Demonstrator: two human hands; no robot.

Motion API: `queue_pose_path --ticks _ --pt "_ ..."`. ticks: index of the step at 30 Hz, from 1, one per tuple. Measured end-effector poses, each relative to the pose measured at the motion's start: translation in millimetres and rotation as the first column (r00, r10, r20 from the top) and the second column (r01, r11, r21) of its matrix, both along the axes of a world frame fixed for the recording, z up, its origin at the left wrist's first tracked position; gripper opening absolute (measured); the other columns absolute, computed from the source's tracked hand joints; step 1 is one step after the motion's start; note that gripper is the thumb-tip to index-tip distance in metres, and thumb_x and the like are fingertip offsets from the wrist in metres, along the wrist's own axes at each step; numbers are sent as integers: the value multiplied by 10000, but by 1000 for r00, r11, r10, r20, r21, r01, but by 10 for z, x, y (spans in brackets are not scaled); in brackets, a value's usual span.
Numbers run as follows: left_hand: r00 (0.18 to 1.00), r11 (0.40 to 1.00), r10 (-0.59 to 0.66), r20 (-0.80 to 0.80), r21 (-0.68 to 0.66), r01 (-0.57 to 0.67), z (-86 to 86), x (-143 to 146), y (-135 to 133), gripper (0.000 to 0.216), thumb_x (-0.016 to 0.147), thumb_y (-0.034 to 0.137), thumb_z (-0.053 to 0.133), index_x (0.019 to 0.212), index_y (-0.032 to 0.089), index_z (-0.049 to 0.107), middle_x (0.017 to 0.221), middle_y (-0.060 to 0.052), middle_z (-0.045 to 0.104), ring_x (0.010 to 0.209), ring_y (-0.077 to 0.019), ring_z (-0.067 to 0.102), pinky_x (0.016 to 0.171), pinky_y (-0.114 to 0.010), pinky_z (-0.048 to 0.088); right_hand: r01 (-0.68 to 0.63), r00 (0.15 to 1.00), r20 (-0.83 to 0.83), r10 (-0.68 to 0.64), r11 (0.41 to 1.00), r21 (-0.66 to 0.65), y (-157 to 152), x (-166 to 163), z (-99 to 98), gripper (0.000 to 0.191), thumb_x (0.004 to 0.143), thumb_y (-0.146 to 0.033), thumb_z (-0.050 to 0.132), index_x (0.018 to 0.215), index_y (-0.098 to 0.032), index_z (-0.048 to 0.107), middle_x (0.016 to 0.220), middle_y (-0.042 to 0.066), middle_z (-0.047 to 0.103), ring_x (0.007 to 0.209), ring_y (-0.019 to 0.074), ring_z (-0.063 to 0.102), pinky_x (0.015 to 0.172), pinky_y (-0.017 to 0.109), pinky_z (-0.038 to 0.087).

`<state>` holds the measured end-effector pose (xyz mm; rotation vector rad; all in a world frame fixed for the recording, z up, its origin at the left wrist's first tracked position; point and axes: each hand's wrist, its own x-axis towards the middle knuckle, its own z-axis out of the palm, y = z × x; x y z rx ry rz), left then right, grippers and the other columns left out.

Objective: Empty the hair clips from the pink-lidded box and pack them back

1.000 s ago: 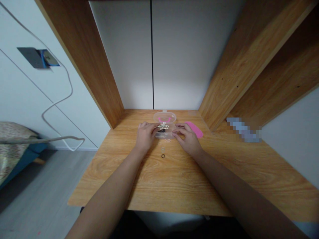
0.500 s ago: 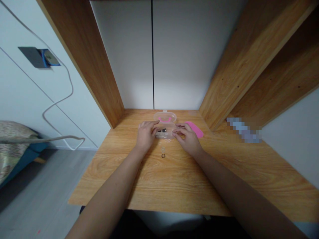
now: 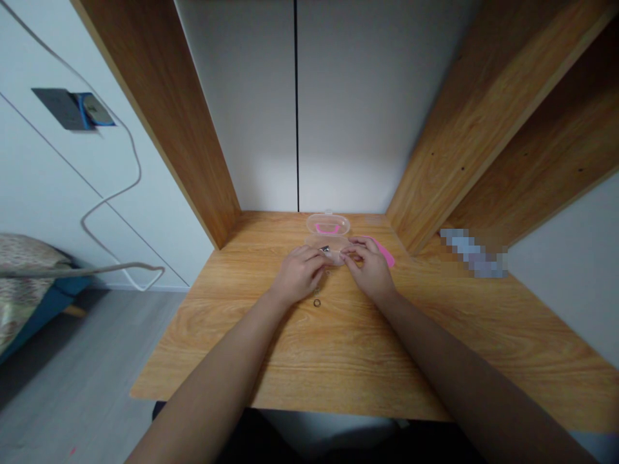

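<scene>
A clear plastic case (image 3: 313, 240) lies with its lid (image 3: 328, 224) hinged back, a pink handle on the lid. Inside the case sits a small black-and-silver clip (image 3: 324, 249). My right hand (image 3: 370, 265) is closed on the right end of the case, thumb and fingers pinching its rim. My left hand (image 3: 300, 273) is at the front left of the case, fingers bent down and drawn together; whatever they hold is hidden. Just below those fingertips lie a small dark ring (image 3: 317, 303) and a tiny pale ring (image 3: 316, 292), partly hidden.
A flat pink piece (image 3: 383, 251) lies behind my right hand. Wooden panels (image 3: 445, 148) rise at both sides of the wooden tabletop (image 3: 338, 361), with a white wall behind. A blurred-out item (image 3: 471, 252) lies at the right. A white cable (image 3: 138, 154) hangs at the left.
The case has shifted slightly right with my right hand. My left hand has left the case's left end, moving right and toward me, its fingers now bent downward.
</scene>
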<state>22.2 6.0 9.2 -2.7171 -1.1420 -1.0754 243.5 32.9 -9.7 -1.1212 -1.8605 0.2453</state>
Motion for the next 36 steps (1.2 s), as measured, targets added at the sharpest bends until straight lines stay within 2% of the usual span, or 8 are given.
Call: queue_pose_path --ticks 3,10,14,27,36 --pt "994 995 -53 -98 -90 45 -47 22 29 210 941 181 557 1030 215 744 1037 -66 752 1014 -220 657 941 -366 514 25 1000 19 -25 1000 9 15 4 -7 115 898 -291 638 937 -241 733 1187 99 607 1096 263 635 985 475 547" --pt "993 986 -11 -120 -166 -10 -112 11 90 203 956 232 576 1042 214 758 1064 -76 768 1025 -225 680 953 -370 533 8 1000 7 -8 1000 3 9 8 -4 129 906 -302 629 950 -240 733 1193 100 606 1080 259 642 956 465 566" --pt "986 979 -57 -154 -203 24 -109 24 95 222 964 218 567 1087 219 752 1107 -57 769 1065 -217 679 970 -354 526 7 1000 6 -7 1000 7 8 6 -3 132 903 -294 626 951 -234 733 1189 104 606 1085 262 640 949 464 572" --pt "985 975 -85 -148 -217 51 -93 34 88 208 932 187 614 1075 215 762 1074 -53 777 1036 -226 686 947 -359 528 4 1000 1 -4 1000 -6 1 4 -8 136 904 -280 621 955 -221 732 1195 106 598 1073 253 644 881 421 604" --pt "994 989 -92 -62 -120 84 -106 65 56 264 920 137 572 1090 244 744 1036 -40 760 1014 -208 656 954 -371 509 -41 998 -48 40 999 -18 3 0 -13 143 910 -283 615 961 -218 732 1200 112 589 1083 247 640 800 383 633"
